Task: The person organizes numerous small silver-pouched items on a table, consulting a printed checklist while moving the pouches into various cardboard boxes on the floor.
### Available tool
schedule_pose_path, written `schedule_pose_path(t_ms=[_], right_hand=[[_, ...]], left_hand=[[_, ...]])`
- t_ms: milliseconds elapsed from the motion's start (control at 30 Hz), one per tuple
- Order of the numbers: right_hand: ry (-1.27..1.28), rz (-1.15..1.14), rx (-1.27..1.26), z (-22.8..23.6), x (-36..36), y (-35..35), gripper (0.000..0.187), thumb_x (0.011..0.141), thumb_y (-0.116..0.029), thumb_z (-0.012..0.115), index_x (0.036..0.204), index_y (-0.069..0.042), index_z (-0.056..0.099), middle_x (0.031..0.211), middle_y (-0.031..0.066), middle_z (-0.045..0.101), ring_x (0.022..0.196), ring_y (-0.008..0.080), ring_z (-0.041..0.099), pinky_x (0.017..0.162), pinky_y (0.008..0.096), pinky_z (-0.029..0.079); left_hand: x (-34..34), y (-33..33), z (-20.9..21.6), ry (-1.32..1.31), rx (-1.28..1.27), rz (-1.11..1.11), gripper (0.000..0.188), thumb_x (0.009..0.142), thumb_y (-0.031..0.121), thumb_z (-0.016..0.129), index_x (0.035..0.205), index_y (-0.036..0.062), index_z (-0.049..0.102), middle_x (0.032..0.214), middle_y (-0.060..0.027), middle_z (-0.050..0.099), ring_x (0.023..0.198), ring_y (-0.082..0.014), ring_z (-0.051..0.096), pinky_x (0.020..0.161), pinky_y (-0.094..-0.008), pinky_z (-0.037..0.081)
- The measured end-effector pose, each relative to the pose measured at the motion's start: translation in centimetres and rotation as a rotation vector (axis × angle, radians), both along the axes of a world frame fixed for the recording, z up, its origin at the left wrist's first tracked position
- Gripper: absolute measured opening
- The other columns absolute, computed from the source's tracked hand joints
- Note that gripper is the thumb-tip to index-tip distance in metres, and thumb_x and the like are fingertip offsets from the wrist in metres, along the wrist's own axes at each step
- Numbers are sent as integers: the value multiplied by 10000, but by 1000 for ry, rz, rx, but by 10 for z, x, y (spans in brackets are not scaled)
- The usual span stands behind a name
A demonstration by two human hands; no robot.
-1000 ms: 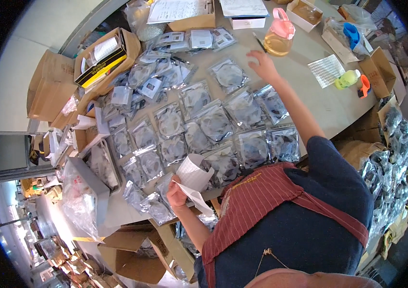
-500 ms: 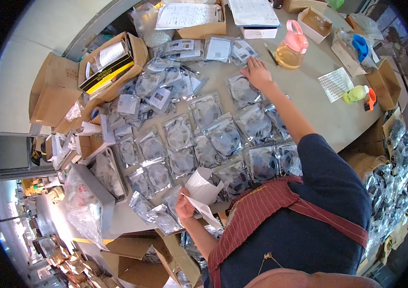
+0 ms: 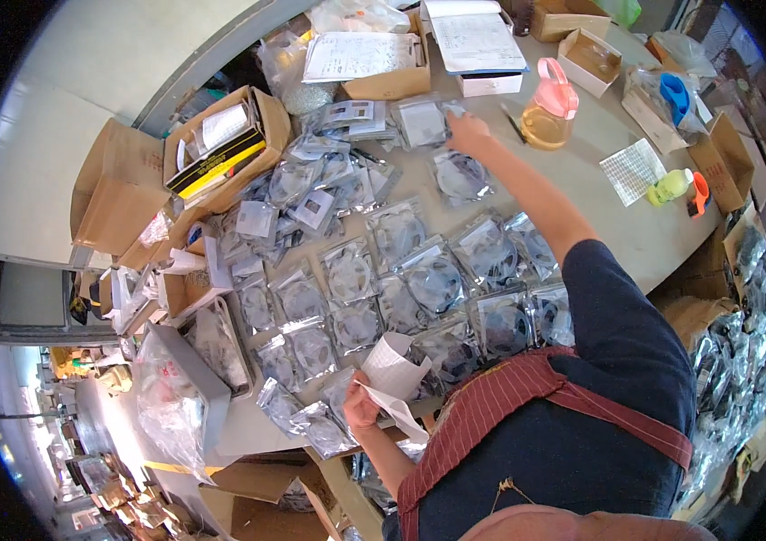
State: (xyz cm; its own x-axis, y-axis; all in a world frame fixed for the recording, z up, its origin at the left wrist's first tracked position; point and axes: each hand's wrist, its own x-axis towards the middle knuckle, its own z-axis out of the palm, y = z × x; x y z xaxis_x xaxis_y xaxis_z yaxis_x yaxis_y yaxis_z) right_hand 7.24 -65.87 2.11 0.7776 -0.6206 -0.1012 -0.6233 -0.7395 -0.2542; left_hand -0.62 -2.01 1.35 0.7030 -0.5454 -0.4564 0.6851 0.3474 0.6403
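Observation:
My left hand (image 3: 361, 403) is closed on a curled white sheet (image 3: 396, 367) printed with a grid, low over the near edge of the table. My right arm reaches to the back of the table. There my right hand (image 3: 467, 132) has its fingers drawn in at the right edge of a clear plastic bag (image 3: 421, 123) with a pale square label. Just nearer lies a silvery bag (image 3: 461, 176) with a round, dark thing inside. Several similar bags (image 3: 348, 271) lie in rows between my hands.
Labelled bags (image 3: 311, 209) are heaped at the left, beside a cardboard box (image 3: 225, 149) and a grey bin (image 3: 186, 383). A pink-lidded jug (image 3: 548, 106), gridded sheet (image 3: 633, 171) and green bottle (image 3: 669, 186) stand or lie at the right. Papers (image 3: 360, 57) top a box behind.
My right hand has moved slightly left, and the labelled bag at its fingers has shifted left with it. The whole view has tilted a little. My left hand still holds the sheet.

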Motion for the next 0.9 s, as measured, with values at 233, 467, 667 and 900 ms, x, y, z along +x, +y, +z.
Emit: schedule_pose_path(t_ms=[233,467,667,900], right_hand=[[174,172,-373,4,3,16,906,708,-239,812,1467,-63,349,1351,260,501,1155,402,595,859,426,565],[-56,376,-333,-14,-27,-31,731,761,-156,722,1420,-69,417,1282,212,539,1068,386,631,806,471,574],[-111,134,-328,-36,-32,-8,349,825,-133,623,1159,-59,556,1144,169,604,980,335,675,773,465,552],[-183,-366,-102,-18,-9,-4,622,824,-461,702,1234,-18,549,1236,193,602,1096,365,628,918,470,500]], left_hand=[[-3,5,-9,-11,-50,2,277,815,134,740,972,33,535,862,-17,506,766,-148,566,668,-259,465],[0,4,-12,57,-7,64,203,849,14,657,1014,-1,540,902,-33,533,816,-158,590,728,-266,507],[3,11,-23,-16,35,24,288,794,95,732,1008,39,547,916,-21,531,884,-183,572,814,-309,475],[6,16,-28,-6,60,27,369,782,153,754,1077,40,562,1005,-51,582,986,-229,588,889,-363,480]])
